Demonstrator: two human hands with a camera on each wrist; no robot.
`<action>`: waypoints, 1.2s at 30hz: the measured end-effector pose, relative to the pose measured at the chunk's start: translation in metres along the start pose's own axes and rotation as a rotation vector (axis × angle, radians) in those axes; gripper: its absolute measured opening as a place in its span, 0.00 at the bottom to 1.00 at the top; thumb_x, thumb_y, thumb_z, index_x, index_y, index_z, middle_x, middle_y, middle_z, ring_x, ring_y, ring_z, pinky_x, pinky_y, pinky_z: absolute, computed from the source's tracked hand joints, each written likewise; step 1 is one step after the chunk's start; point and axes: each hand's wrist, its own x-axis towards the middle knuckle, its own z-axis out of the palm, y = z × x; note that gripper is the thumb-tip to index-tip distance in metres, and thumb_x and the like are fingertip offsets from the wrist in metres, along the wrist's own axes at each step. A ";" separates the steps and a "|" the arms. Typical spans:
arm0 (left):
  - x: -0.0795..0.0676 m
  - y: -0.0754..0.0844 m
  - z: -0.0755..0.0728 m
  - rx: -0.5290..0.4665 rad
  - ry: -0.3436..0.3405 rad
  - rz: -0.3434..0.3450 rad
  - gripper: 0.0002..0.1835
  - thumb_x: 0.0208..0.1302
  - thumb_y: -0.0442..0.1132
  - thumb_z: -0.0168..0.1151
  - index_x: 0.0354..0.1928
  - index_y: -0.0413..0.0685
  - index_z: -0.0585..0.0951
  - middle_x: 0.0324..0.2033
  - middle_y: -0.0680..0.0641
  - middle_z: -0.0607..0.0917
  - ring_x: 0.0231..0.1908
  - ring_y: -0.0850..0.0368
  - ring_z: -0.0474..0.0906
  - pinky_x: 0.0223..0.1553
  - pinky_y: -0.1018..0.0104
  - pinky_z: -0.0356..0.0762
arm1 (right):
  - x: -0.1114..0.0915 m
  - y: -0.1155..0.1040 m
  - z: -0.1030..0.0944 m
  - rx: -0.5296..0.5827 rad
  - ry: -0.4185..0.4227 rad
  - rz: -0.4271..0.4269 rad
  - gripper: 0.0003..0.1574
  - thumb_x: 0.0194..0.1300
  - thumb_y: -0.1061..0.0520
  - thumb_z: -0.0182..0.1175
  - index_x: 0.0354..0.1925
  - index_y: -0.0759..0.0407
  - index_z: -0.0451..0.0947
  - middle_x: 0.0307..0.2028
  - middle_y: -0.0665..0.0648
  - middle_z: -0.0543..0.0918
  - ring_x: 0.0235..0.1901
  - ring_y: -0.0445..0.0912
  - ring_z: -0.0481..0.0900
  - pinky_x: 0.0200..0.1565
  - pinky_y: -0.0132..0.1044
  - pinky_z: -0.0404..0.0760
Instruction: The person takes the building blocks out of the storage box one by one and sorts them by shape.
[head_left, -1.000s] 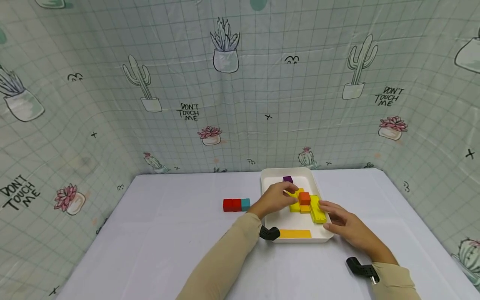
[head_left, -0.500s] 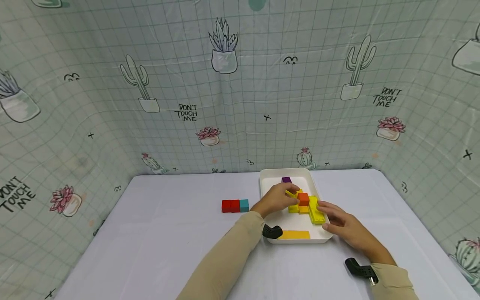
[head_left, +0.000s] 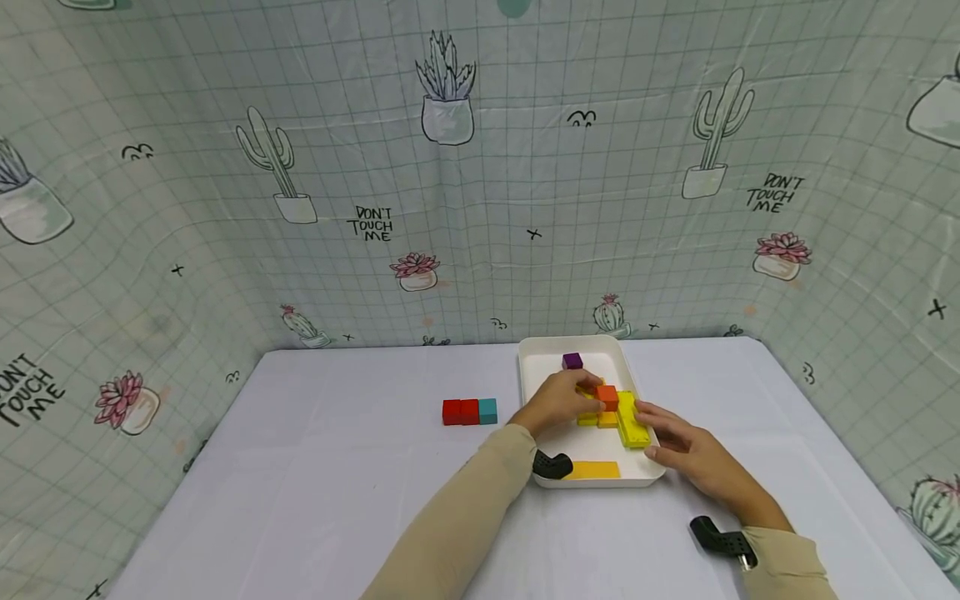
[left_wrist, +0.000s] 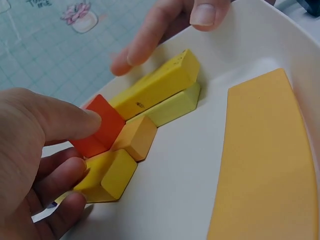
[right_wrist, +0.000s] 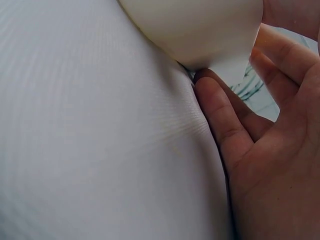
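In the head view a white tray (head_left: 534,350) holds several coloured blocks. My left hand (head_left: 558,402) reaches over it, with the thumb and index finger pinching an orange-red cube (left_wrist: 107,122). Its other fingers rest against a yellow block (left_wrist: 107,182) below, near a small orange block (left_wrist: 137,139). To the right, a long yellow block (head_left: 633,421) lies on a paler yellow-green one (left_wrist: 175,106). My right hand (head_left: 690,446) rests at the tray's right rim, fingers extended and relaxed, with the fingertips close to the long yellow block.
A flat orange-yellow plank (head_left: 596,470) lies at the tray's near end, and a purple cube (head_left: 572,361) at its far end. Left of the tray, two red cubes (head_left: 461,412) and a teal cube (head_left: 488,412) stand in a row on the white table (head_left: 337,467).
My left hand has shifted slightly right, its fingers closing in on the orange-red cube and covering more of the yellow block. The right hand stays at the tray's rim.
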 end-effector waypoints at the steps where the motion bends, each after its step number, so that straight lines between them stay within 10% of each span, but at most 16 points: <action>1: 0.000 0.000 0.000 -0.001 0.001 0.001 0.19 0.62 0.44 0.72 0.55 0.56 0.84 0.44 0.60 0.83 0.43 0.64 0.75 0.53 0.68 0.76 | 0.000 0.000 0.000 -0.002 0.001 0.001 0.31 0.70 0.52 0.64 0.68 0.57 0.72 0.75 0.57 0.60 0.72 0.64 0.55 0.57 0.14 0.58; 14: -0.006 0.000 -0.004 -0.079 0.006 0.015 0.17 0.63 0.44 0.71 0.54 0.56 0.84 0.43 0.61 0.82 0.41 0.63 0.75 0.47 0.71 0.78 | -0.001 0.000 -0.001 0.005 -0.006 0.022 0.31 0.70 0.50 0.63 0.68 0.55 0.73 0.75 0.56 0.60 0.73 0.61 0.56 0.58 0.15 0.59; 21: -0.019 0.007 -0.015 -0.162 0.000 0.021 0.16 0.62 0.44 0.72 0.52 0.57 0.83 0.42 0.61 0.82 0.41 0.63 0.78 0.45 0.70 0.80 | -0.001 -0.001 -0.001 0.020 0.008 -0.003 0.30 0.70 0.52 0.64 0.67 0.56 0.73 0.75 0.57 0.61 0.70 0.32 0.57 0.58 0.14 0.59; 27: -0.027 0.008 -0.026 -0.217 -0.014 0.050 0.15 0.61 0.43 0.72 0.50 0.56 0.83 0.41 0.60 0.82 0.38 0.61 0.80 0.40 0.69 0.81 | -0.001 -0.002 -0.003 -0.012 0.005 0.035 0.31 0.70 0.49 0.63 0.68 0.55 0.73 0.75 0.56 0.60 0.74 0.52 0.57 0.57 0.13 0.58; 36: -0.031 -0.001 -0.032 -0.248 -0.013 0.038 0.16 0.61 0.42 0.72 0.51 0.55 0.82 0.43 0.60 0.82 0.38 0.60 0.80 0.40 0.64 0.83 | 0.002 0.002 0.000 0.012 0.006 0.052 0.32 0.70 0.47 0.63 0.68 0.54 0.73 0.76 0.54 0.60 0.63 0.18 0.54 0.57 0.13 0.57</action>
